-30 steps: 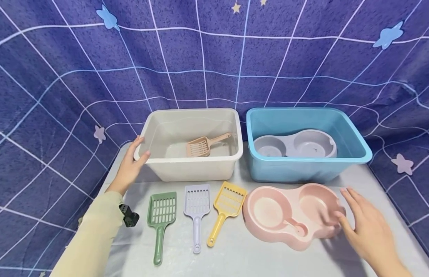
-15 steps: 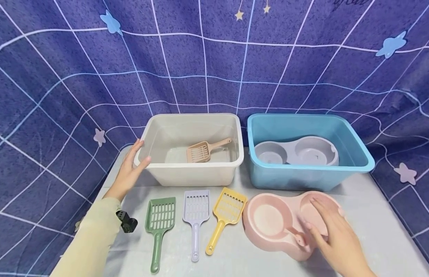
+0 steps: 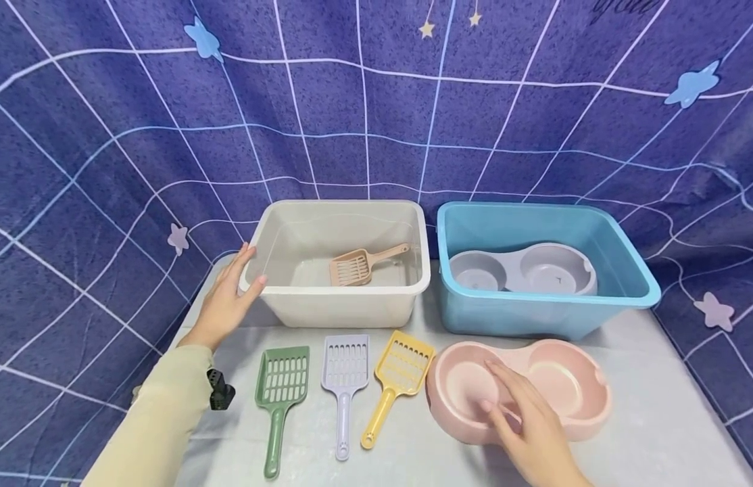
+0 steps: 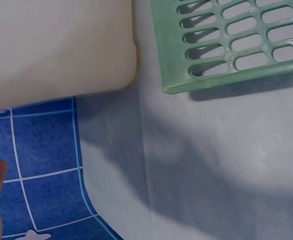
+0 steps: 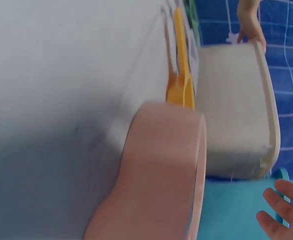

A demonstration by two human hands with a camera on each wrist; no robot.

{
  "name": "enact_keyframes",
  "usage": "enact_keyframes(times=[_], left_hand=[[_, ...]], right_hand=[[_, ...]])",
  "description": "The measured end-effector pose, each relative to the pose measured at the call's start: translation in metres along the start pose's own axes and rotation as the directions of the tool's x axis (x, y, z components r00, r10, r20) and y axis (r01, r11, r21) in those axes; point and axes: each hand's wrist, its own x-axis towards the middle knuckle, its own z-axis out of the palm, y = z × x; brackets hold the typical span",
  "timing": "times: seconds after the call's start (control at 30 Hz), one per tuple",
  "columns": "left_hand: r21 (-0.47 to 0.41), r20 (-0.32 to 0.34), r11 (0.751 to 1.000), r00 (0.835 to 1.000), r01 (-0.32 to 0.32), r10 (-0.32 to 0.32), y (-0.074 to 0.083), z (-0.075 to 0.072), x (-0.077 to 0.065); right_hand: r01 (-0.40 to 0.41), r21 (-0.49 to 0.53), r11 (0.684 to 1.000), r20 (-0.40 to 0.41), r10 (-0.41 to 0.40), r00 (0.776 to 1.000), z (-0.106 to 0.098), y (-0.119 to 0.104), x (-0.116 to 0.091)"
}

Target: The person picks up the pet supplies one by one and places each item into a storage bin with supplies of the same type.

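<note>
My left hand (image 3: 223,306) rests at the near left corner of a beige litter box (image 3: 340,309), thumb by the front rim and fingers along the side. A brown litter scoop (image 3: 352,268) lies inside that box. Over the left part of a pink double pet bowl (image 3: 564,389) hovers my right hand (image 3: 528,421), fingers extended and holding nothing; whether it touches the bowl I cannot tell. The hand hides part of the bowl's middle. In the right wrist view the fingers (image 5: 282,202) are spread beyond the bowl's side.
A blue litter box (image 3: 516,318) stands right of the beige one, with a grey double pet bowl (image 3: 549,267) inside. Green (image 3: 279,399), lavender (image 3: 345,392) and yellow litter scoops (image 3: 396,379) lie in a row on the pale table (image 3: 316,467). Behind hangs a purple curtain (image 3: 352,101).
My right hand has swept left across the pink pet bowl, from its right edge to its left part. My left hand stays at the beige box's corner.
</note>
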Motion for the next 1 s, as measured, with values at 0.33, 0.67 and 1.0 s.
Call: enact_keyframes(times=[0.33,0.67,1.0], left_hand=[[-0.022,-0.043,1.0,0.999,-0.001,0.0,-0.004,0.007,0.001],[-0.059,-0.107,0.998,0.994,-0.002,-0.004,-0.004,0.013,0.001],[-0.061,-0.158,0.998,0.987,-0.021,0.011,-0.003,0.015,0.001]], right_hand=[[-0.155,0.143,0.978,0.028,0.152,0.988,0.039,-0.033,-0.002],[-0.247,0.366,0.897,0.108,0.223,0.969,0.07,-0.06,-0.002],[-0.335,0.507,0.794,0.144,0.305,0.941,0.087,-0.07,-0.003]])
